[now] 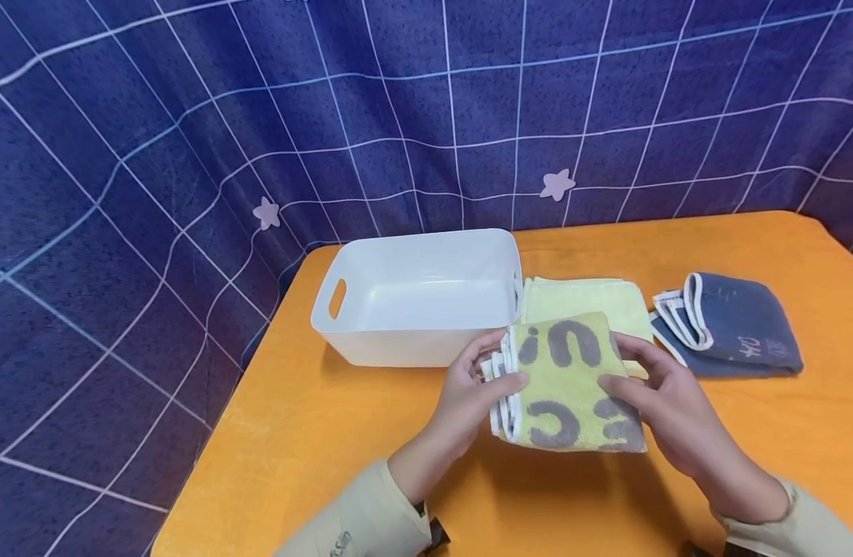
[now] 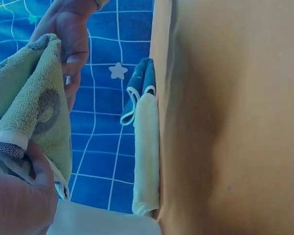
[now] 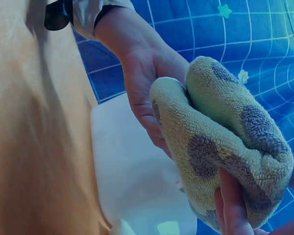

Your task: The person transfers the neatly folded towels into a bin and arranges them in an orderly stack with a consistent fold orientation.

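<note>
I hold a folded yellow towel [image 1: 558, 387] with grey markings above the orange worktop [image 1: 280, 433], one side in each hand. The thumb of my left hand [image 1: 468, 398] lies over the stacked, white-edged layers, with the other fingers behind, pinching them together. My right hand [image 1: 670, 398] pinches the opposite side likewise, thumb on the front. Beyond my left hand stands a white bin [image 1: 398, 346] with an oval handle hole in its left end. Just beside it, to the right, lies a pale yellow cloth [image 1: 582, 298], partly hidden by the towel; farther right is a folded dark blue cloth [image 1: 753, 325] with white edging. Behind hangs a blue curtain [image 1: 398, 108] with grid lines and pale stars
</note>
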{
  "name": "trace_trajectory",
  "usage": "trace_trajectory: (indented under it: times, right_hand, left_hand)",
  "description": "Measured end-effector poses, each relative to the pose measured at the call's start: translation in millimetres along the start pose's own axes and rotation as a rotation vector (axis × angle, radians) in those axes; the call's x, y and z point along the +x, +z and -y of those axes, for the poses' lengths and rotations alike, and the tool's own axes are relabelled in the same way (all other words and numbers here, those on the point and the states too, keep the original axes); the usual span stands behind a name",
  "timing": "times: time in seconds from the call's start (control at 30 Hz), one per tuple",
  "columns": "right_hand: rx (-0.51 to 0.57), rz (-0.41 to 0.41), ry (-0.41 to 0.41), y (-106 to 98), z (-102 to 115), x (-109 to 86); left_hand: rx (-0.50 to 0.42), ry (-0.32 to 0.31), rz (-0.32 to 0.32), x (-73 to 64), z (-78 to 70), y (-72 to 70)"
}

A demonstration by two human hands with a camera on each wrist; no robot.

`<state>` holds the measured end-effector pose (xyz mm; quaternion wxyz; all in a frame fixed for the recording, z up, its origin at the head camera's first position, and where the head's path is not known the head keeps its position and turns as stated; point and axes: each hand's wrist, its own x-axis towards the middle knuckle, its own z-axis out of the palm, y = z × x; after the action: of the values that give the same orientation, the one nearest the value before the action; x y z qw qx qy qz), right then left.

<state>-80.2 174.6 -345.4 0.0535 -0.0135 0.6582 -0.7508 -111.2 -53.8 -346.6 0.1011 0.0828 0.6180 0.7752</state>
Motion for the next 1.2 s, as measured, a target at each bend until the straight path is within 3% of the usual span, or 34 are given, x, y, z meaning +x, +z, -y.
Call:
trace_trajectory:
  times: [0.4,1.2]
  right_hand:
    - [0.021,0.008,-0.045,6,5,5.5]
    - [0.072,0.010,-0.056,18,16,13.7]
  left_hand:
    - [0.002,-0.004,-0.006,3.1,-7.5,-2.9]
    - [-0.055,-0.005,-0.027,7.9,-17.8,-7.0]
